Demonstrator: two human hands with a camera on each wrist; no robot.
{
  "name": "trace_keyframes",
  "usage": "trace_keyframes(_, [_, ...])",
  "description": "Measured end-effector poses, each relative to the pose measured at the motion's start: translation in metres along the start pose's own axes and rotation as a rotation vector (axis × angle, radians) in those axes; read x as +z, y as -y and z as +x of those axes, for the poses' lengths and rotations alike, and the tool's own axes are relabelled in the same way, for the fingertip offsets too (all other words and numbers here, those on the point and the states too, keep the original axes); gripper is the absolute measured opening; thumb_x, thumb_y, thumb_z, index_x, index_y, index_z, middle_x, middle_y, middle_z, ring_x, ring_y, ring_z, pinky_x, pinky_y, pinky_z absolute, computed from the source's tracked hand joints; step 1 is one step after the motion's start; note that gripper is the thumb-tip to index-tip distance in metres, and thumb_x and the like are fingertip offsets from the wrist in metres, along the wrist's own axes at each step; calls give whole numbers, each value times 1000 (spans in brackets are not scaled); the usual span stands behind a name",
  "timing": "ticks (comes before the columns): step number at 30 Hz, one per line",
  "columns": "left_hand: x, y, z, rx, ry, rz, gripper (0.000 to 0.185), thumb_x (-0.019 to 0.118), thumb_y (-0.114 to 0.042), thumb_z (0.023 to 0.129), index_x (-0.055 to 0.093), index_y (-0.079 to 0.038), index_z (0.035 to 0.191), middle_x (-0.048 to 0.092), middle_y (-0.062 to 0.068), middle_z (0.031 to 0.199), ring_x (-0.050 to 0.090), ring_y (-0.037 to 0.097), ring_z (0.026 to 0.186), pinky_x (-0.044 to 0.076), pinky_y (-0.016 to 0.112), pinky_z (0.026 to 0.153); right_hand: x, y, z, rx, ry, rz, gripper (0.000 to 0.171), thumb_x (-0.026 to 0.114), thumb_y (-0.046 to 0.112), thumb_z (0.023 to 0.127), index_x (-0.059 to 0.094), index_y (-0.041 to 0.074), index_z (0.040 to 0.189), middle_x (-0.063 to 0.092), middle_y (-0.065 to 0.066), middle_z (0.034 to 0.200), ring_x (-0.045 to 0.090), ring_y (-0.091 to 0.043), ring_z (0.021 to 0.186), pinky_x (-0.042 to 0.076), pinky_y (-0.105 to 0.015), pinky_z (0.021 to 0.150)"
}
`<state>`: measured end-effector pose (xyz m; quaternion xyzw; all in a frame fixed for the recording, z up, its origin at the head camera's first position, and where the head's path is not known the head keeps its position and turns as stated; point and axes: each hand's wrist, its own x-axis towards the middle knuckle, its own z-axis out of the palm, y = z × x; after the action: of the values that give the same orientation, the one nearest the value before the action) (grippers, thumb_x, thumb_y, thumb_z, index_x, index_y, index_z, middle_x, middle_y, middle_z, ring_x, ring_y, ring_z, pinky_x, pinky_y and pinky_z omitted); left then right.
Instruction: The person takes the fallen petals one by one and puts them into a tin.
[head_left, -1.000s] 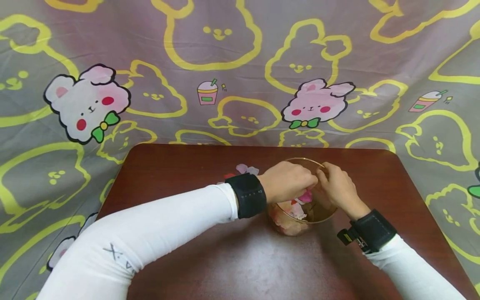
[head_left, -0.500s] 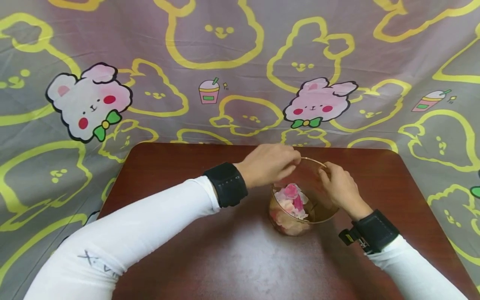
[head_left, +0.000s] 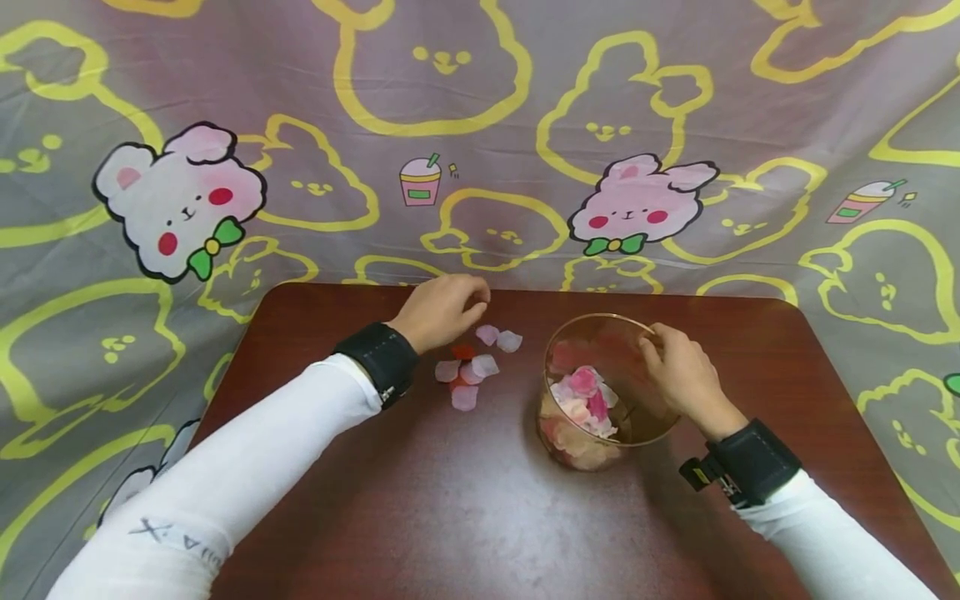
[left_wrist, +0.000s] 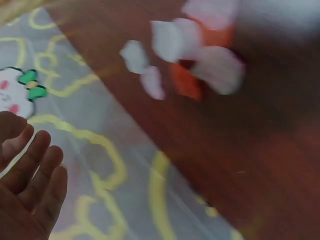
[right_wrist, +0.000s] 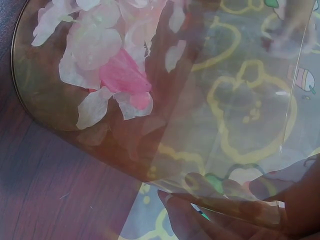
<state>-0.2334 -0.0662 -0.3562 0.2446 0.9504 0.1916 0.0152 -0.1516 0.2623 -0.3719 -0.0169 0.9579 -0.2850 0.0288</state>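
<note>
A clear amber-tinted glass container (head_left: 611, 337) stands tilted-looking at the table's right half, its mouth toward me. White, pale pink and deep pink petals (head_left: 583, 400) fill its lower part. My right hand (head_left: 686, 379) grips the container's rim on the far right; in the right wrist view, fingers lie along the outside of the glass wall. Left of the container, several loose petals (head_left: 465, 398) lie scattered, white and pale lilac with red petals (head_left: 462, 352) among them. Just behind these hovers my left hand (head_left: 442, 312), holding nothing, fingers loosely bent in the left wrist view.
The brown wooden table (head_left: 450, 517) has rounded back corners. A patterned cloth (head_left: 495, 167) with cartoon bunnies hangs right behind its back edge and round its sides. Black bands (head_left: 378, 358) sit on both wrists.
My left hand has moved from over the container's mouth leftward to behind the loose petals. A deep pink petal now lies on the pile inside. The right hand keeps its hold.
</note>
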Motion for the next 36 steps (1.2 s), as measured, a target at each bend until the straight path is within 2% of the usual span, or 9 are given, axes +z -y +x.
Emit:
trace_keyframes(5, [19, 24, -13, -46, 58, 25, 18, 66, -20, 96, 72, -10, 109, 73, 7, 108, 67, 24, 97, 56, 44, 86, 0, 0, 1, -4, -5, -4, 29, 47, 22, 106, 62, -1, 118, 69, -17, 91, 44, -18, 52, 32, -32, 47])
trace_keyframes(11, [41, 42, -29, -82, 156, 34, 18, 73, -19, 91, 72, -9, 106, 72, 7, 101, 62, 21, 86, 53, 39, 76, 0, -1, 1, 1, 3, 0, 29, 47, 21, 106, 62, -1, 119, 65, -14, 81, 41, -17, 49, 31, -31, 45])
trace_keyframes(16, [55, 50, -39, -75, 197, 39, 19, 78, -22, 88, 72, -8, 99, 70, 6, 91, 57, 19, 77, 48, 35, 69, 1, -1, 1, 6, 4, -5, 29, 47, 21, 107, 61, 0, 119, 68, -16, 88, 41, -17, 49, 30, -30, 45])
trace_keyframes(20, [64, 52, -45, -57, 213, 71, 24, 81, -23, 86, 73, -7, 102, 71, 6, 93, 57, 19, 79, 49, 36, 73, 1, -1, 1, 5, 0, -10, 28, 47, 21, 107, 62, 0, 117, 69, -18, 94, 43, -17, 50, 31, -30, 45])
trace_keyframes(26, [75, 55, -51, -41, 197, 125, 27, 83, -20, 83, 71, -6, 102, 67, 6, 89, 57, 20, 78, 51, 38, 74, 0, -2, 1, 8, 1, -11, 28, 47, 22, 107, 62, 0, 117, 70, -19, 96, 43, -18, 50, 32, -31, 46])
trace_keyframes(32, [83, 57, -54, -2, 116, 146, 14, 80, -15, 85, 70, -8, 92, 66, 6, 83, 62, 21, 76, 54, 41, 71, 1, -2, 0, 6, 1, -10, 30, 46, 23, 107, 62, 0, 118, 71, -22, 102, 41, -16, 49, 31, -31, 46])
trace_keyframes(36, [85, 58, -55, 2, 87, 144, 5, 75, -13, 88, 71, -9, 87, 68, 7, 83, 66, 23, 77, 56, 43, 71, 1, -2, 0, 8, 0, -4, 28, 47, 21, 106, 62, 0, 117, 71, -21, 102, 40, -16, 48, 30, -30, 45])
